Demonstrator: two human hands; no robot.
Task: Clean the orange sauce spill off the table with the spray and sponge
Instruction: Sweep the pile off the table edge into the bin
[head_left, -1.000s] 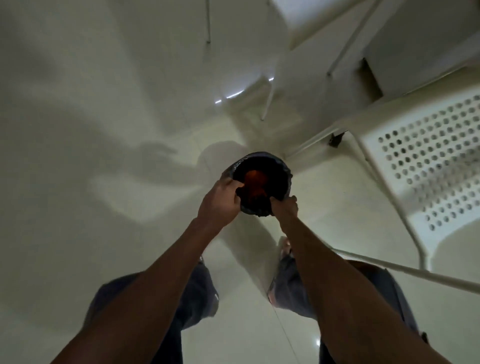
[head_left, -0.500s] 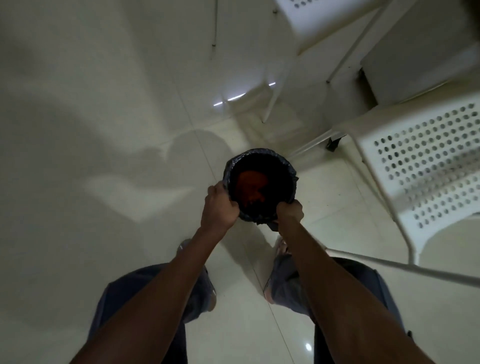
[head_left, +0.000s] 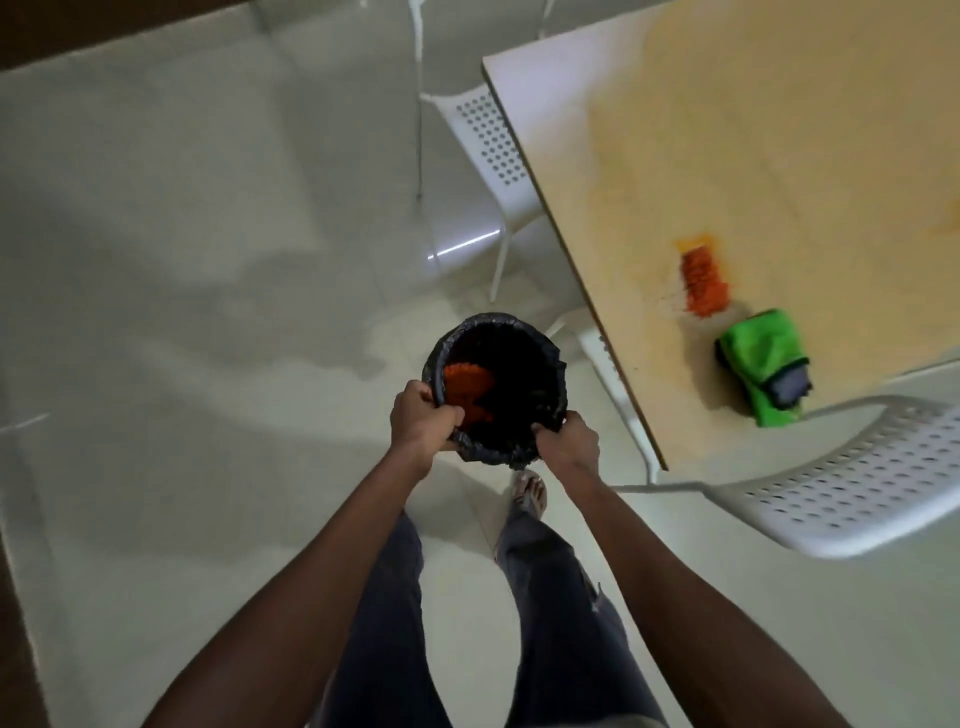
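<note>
We grip the rim of the round bin lined with black plastic (head_left: 501, 387), left hand (head_left: 420, 418) and right hand (head_left: 567, 440) curled tight. The orange sauce spill (head_left: 704, 283) sits on the pale wooden worktop (head_left: 779, 130), beside the green sponge (head_left: 763, 371).

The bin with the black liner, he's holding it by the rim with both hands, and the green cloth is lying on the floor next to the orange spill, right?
Not quite. The head view shows the green cloth on the table, not the floor, just beside the orange spill. The rest holds: the left hand and right hand both grip the rim of the bin.
</note>
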